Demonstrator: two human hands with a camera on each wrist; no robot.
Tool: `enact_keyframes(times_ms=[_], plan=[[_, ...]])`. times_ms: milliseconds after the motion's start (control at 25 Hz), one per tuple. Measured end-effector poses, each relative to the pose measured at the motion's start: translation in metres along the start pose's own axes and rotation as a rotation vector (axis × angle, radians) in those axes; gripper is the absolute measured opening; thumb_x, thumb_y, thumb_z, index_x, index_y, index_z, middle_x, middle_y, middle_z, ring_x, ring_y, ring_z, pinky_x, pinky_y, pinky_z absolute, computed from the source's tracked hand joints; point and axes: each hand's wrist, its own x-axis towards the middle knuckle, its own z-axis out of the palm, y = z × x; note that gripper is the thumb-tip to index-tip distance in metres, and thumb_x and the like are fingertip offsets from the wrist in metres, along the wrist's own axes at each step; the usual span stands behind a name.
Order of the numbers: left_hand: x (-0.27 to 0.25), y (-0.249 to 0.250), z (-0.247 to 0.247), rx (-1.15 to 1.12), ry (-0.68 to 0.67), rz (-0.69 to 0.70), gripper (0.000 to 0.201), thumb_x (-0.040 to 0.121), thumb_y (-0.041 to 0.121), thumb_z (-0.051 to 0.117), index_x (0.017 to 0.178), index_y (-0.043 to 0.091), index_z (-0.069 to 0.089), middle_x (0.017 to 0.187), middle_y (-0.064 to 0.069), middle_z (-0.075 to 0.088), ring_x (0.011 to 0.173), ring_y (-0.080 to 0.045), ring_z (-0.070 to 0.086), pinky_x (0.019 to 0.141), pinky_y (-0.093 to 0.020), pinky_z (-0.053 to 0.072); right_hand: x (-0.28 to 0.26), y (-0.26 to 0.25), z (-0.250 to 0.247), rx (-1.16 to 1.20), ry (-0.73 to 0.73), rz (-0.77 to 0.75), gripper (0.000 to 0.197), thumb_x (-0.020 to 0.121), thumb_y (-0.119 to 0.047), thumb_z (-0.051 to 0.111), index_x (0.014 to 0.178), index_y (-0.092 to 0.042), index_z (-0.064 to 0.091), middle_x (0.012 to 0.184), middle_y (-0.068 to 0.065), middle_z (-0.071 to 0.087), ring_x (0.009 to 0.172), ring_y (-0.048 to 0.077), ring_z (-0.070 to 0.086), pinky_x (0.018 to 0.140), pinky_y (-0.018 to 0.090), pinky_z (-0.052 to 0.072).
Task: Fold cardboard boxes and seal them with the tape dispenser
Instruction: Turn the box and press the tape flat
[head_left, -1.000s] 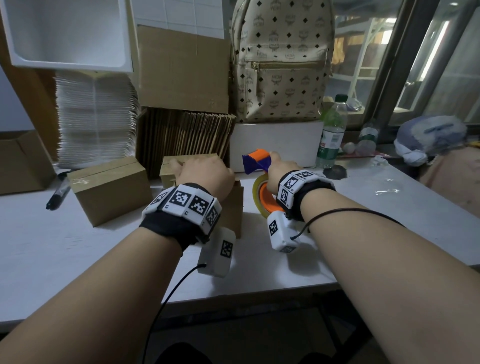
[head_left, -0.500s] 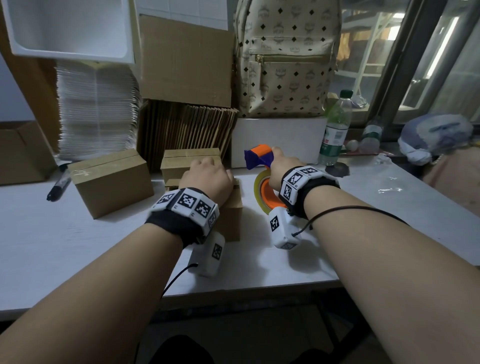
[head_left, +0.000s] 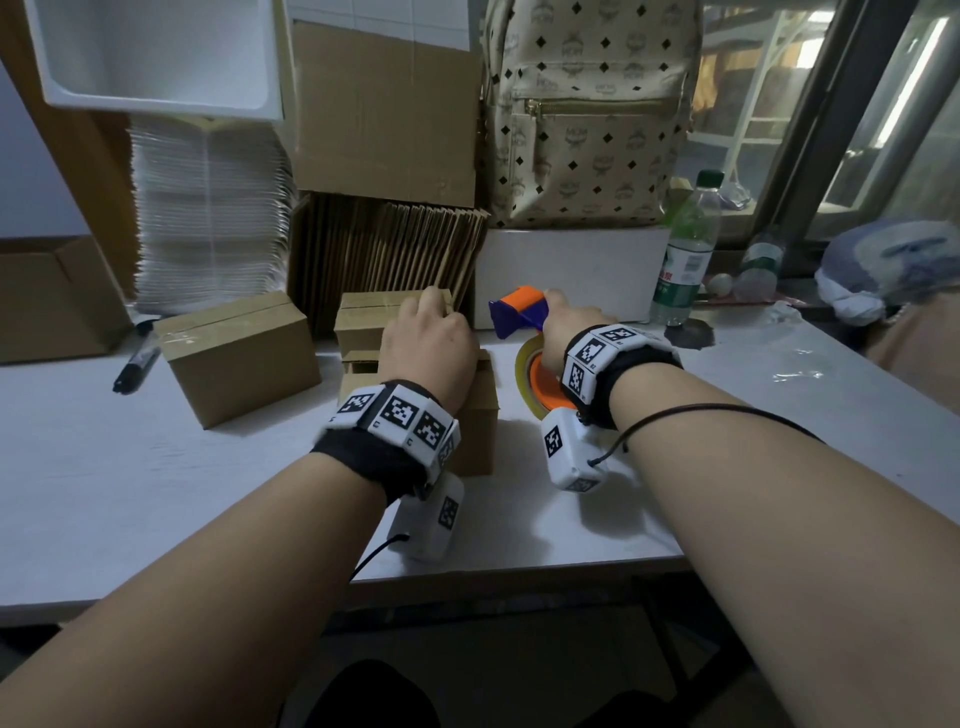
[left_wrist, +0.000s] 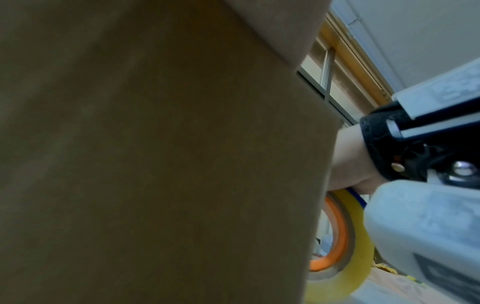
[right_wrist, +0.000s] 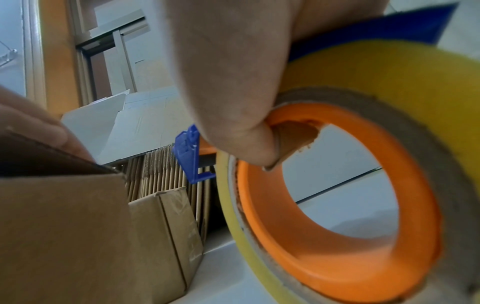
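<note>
Nearest: left hand (head_left: 428, 345) lies palm-down on the cardboard box (head_left: 478, 415) in work, at the front of the table (head_left: 156, 467); fingers reach over its top toward the far edge, holding it down rather than gripping. Flap state under the palm is hidden, so can't say if they're fully closed or taped.

Just beside it on the right, right hand (head_left: 569, 325) is wrapped round the tape dispenser (head_left: 522, 312), thumb hooked through the orange core of the yellow roll (right_wrist: 363, 185). Dispenser is off the box, not touching the seam.

Behind: two sealed boxes, one behind the current box (head_left: 387, 317) and one to the left (head_left: 236, 358), tape visible on both seams. Furthest: stack of flat blanks (head_left: 384, 254) standing against the wall, so plenty left.

Judgement: third box at the taping step, seal not yet laid.
</note>
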Motion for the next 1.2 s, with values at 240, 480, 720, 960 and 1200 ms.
enact_keyframes(times_ms=[240,480,720,960,1200], plan=[[-0.004,0.006,-0.006,-0.116,-0.076,-0.083,0.020,0.096,0.007,0.035,0.113,0.011,0.046,0.086,-0.008,0.052,0.072,-0.024,0.049,0.062,-0.035,0.040,-0.002,0.008,-0.002,0.041,0.014,0.018,0.062,0.084,-0.012,0.055,0.137,-0.020,0.024,0.098,0.015,0.058,0.089,0.032,0.061,0.080,0.046,0.055],[0.001,0.000,-0.003,-0.240,-0.074,-0.110,0.025,0.097,0.012,0.036,0.118,0.014,0.049,0.100,-0.010,0.062,0.081,-0.026,0.054,0.067,-0.035,0.042,0.000,0.008,0.001,0.031,0.027,-0.019,0.057,0.083,-0.013,0.055,0.132,-0.018,0.028,0.092,0.014,0.059,0.081,0.032,0.061,0.077,0.047,0.055],[-0.001,-0.002,-0.003,-0.325,-0.067,-0.145,0.032,0.093,0.007,0.037,0.120,0.018,0.050,0.109,-0.008,0.062,0.095,-0.027,0.057,0.072,-0.034,0.042,0.002,0.008,-0.001,0.038,0.020,-0.019,0.056,0.082,-0.011,0.055,0.131,-0.016,0.029,0.092,0.014,0.059,0.080,0.032,0.061,0.076,0.046,0.055],[-0.003,-0.009,-0.002,-0.702,0.096,-0.265,0.014,0.096,0.017,0.044,0.106,0.016,0.054,0.101,0.000,0.069,0.096,-0.019,0.062,0.082,-0.035,0.048,0.003,0.007,-0.001,0.036,0.003,-0.015,0.059,0.082,-0.012,0.057,0.133,-0.017,0.028,0.092,0.014,0.059,0.080,0.030,0.061,0.077,0.047,0.055],[-0.002,-0.010,0.002,-0.750,0.118,-0.295,0.005,0.096,0.021,0.047,0.094,0.018,0.050,0.095,0.001,0.069,0.093,-0.018,0.063,0.086,-0.039,0.051,0.003,0.008,0.000,0.046,0.011,-0.019,0.062,0.078,-0.010,0.055,0.134,-0.019,0.027,0.093,0.014,0.059,0.082,0.033,0.062,0.077,0.049,0.055]])
